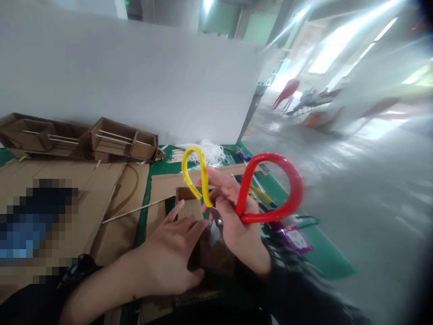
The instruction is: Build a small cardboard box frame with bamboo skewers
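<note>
In the right hand point(237, 216), one pair of scissors point(219, 221); two handles.

Cool daylight glares from the upper right, blowing out the windows and throwing pale streaks across the view and a sheen over the grey floor. The right side smears with blur and wide-angle stretching, the far right edge falls dark, and the hands look softly lit

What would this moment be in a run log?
Right hand: holding scissors, red handle and yellow handle apart | Left hand: at cardboard box | Beyond: tangled white string on green table
</note>
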Available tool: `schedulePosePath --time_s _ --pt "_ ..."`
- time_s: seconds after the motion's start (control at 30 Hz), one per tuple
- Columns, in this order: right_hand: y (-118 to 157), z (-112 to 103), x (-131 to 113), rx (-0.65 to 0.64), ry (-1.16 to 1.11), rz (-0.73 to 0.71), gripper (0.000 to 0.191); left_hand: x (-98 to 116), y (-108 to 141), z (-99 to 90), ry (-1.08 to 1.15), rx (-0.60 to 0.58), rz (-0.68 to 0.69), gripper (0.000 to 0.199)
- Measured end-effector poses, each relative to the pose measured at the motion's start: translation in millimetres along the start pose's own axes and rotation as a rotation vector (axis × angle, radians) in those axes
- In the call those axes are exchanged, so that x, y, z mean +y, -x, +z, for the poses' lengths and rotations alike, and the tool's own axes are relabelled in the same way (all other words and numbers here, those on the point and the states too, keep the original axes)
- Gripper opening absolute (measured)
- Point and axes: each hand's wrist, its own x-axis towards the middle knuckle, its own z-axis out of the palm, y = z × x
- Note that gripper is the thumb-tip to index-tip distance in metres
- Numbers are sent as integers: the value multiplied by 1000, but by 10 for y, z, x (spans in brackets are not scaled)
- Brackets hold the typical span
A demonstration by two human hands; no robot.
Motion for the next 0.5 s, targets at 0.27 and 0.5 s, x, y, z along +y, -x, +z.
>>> schedulePosePath --time_s 0.27,0.5 --pt "-56 -12 -51 -13 -27 33 26 -41 -23 14 9 14 -39 65" --pt "-67 -160 -64 -120 -76 90 17 -19 -7 13 -2 12 -53 60"
